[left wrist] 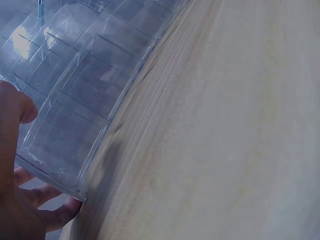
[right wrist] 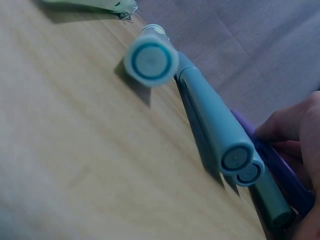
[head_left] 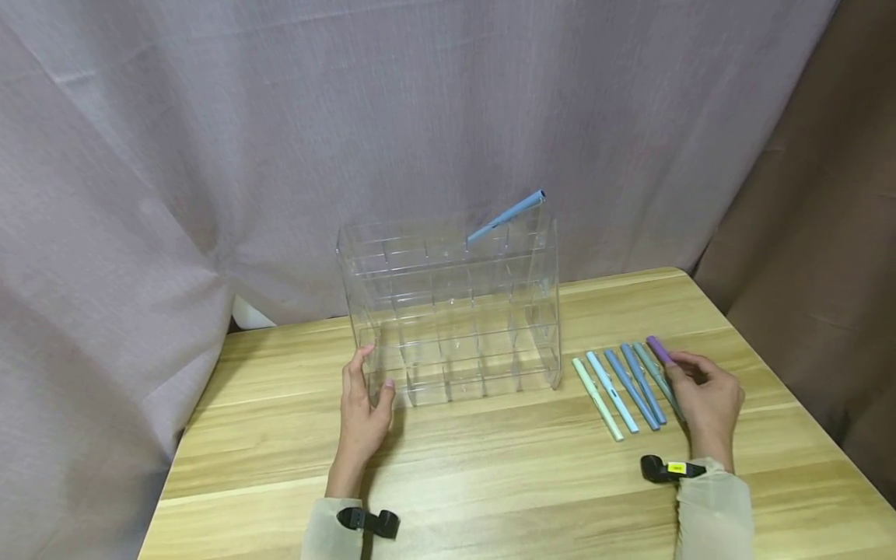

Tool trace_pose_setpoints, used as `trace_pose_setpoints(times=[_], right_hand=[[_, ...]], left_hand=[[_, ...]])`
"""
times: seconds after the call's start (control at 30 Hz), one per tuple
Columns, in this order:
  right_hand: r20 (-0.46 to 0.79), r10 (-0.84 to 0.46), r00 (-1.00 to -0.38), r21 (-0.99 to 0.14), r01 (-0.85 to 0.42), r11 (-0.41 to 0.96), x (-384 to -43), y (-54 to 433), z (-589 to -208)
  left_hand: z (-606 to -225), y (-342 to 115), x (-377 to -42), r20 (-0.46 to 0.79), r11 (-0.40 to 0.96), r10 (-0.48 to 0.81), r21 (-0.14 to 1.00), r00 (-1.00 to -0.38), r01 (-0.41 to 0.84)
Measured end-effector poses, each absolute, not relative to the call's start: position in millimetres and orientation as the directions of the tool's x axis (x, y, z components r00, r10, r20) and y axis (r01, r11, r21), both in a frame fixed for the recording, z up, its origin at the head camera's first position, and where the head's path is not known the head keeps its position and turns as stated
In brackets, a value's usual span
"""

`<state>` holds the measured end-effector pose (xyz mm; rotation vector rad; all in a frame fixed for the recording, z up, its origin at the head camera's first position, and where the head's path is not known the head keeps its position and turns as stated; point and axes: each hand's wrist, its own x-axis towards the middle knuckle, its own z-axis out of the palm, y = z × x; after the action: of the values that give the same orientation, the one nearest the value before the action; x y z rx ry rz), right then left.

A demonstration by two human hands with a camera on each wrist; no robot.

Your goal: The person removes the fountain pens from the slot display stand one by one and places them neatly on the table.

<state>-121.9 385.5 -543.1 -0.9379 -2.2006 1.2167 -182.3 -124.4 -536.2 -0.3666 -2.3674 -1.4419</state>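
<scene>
A clear plastic organizer with rows of compartments stands on the table. My left hand grips its lower left side, thumb at the front and fingers around the outer wall. One blue pen leans to the right in the organizer's top row. At the right, my right hand pinches a purple pen between thumb and fingers; its cap end shows in the head view. Just left of it lies a grey-green pen, partly hidden by the hand.
Further left in the row lie two blue pens, a light blue pen and a pale green pen. The wooden table ends at a grey curtain behind, with a brown curtain at the right.
</scene>
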Motion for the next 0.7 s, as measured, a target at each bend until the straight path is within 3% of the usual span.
trace_pose_setpoints(times=[0.7], right_hand=[[-0.005,0.712,-0.702,-0.774,0.454,0.442,-123.6,386.3,-545.1]], left_hand=[[-536.9,-124.4,-182.1,0.409,0.444,0.03,0.812,-0.912,0.379]])
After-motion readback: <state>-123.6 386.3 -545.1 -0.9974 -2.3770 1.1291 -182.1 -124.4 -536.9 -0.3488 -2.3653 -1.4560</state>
